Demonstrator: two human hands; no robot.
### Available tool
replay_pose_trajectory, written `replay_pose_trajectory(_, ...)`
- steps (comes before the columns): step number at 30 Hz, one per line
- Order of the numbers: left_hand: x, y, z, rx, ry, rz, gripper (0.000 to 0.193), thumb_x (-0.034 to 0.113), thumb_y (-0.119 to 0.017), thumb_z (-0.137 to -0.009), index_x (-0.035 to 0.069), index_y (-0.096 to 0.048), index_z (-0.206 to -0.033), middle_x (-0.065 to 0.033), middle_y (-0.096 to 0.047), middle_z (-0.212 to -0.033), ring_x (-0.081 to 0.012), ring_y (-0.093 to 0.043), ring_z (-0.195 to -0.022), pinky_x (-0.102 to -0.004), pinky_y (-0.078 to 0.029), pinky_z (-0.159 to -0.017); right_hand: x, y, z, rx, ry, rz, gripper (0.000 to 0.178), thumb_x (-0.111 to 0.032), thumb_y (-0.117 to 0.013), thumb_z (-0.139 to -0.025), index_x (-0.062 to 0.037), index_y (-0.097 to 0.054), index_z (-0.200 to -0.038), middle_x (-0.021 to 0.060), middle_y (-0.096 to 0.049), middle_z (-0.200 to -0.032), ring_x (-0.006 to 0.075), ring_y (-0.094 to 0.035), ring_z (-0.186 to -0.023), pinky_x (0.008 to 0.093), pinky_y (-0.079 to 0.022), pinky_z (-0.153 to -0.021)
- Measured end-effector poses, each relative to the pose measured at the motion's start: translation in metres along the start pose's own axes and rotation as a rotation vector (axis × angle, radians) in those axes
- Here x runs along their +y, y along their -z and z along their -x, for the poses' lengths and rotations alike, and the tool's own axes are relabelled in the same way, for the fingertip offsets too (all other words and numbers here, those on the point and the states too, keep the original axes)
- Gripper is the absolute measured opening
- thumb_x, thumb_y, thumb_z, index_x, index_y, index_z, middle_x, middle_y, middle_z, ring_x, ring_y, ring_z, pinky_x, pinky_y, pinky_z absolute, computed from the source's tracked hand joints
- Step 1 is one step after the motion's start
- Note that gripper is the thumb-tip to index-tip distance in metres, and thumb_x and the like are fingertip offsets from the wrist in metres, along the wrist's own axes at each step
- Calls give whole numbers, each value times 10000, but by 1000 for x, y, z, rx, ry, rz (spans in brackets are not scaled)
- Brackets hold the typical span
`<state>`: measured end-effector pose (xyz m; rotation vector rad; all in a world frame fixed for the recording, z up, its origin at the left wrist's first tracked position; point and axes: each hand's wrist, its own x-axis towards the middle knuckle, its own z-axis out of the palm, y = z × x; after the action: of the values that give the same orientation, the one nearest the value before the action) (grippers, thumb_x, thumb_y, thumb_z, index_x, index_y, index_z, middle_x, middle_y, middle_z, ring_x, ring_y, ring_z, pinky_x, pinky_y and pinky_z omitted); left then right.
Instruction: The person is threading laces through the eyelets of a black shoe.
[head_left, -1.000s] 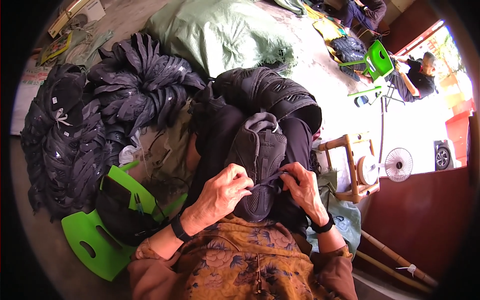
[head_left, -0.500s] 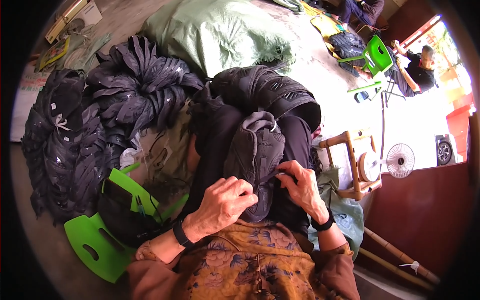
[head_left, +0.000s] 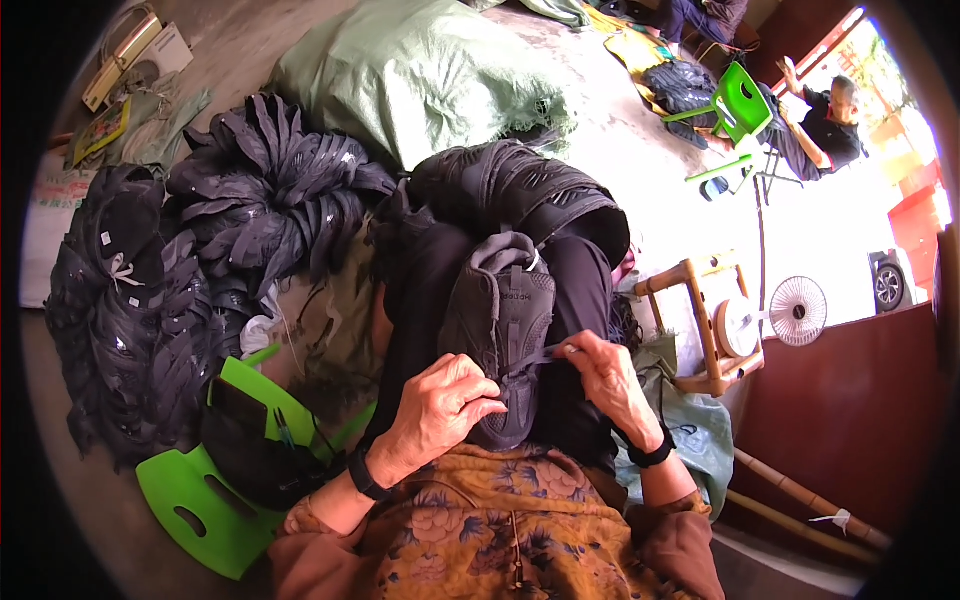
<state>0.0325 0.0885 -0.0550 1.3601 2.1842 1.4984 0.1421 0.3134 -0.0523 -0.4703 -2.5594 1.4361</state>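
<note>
A dark grey shoe upper (head_left: 500, 305) lies lengthwise on my lap between my thighs, its opening toward my knees and its toe toward my belly. My right hand (head_left: 606, 384) is closed in a pinch on a thin dark lace (head_left: 538, 357), drawn out taut to the right of the upper. On the other side my left hand (head_left: 446, 402) presses close to the upper near the toe, thumb against curled fingers. Whatever sits between those fingertips is hidden. Across my knees rests a nested stack of similar black uppers (head_left: 525, 190).
Bundles of black uppers (head_left: 130, 320) lie at left, near a green plastic chair (head_left: 200, 510) holding a dark bag. Beyond my knees is a pale green sack (head_left: 400, 80). A bamboo stool frame (head_left: 700, 330) and white fan (head_left: 797, 311) stand right. Another person (head_left: 830, 125) sits far right.
My right hand has moved slightly away from the upper, and more of the lace shows stretched between them. My left hand stays by the toe. The far person has raised a hand.
</note>
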Motion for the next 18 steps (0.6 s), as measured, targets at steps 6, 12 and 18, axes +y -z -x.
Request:
replay_pose_trajectory(6,-1,-9,-1,36,-24,-150,245,76,-844,-633,101,-664,-798,1,-564,-780,-217,-548,-783,-344,-466,-688,-2,15,1,-302,-348,-606,261,-275,-533,-1023,-46,-657,-1033,20,-636,-717,10,-365,-456,180,-276,-429)
replay_pose_trajectory(12,9,-10,-6,38,-7,-269,352,123,-847,-627,123,-663,-928,-6,-600,-889,-233,-571,-852,-364,-444,-753,7,5,-21,-198,-445,-930,225,-251,-510,-1036,-73,-642,-1072,4,-626,-714,16,-349,-463,179,-246,-438)
replay_pose_trajectory(18,19,-9,-21,-5,-275,-360,335,108,-779,-677,124,-675,-994,-12,-591,-971,-218,-573,-921,-368,-420,-804,15,4,-21,-201,-454,-947,217,-236,-512,-1034,-68,-643,-1074,16,-643,-734,19,-346,-455,181,-249,-436)
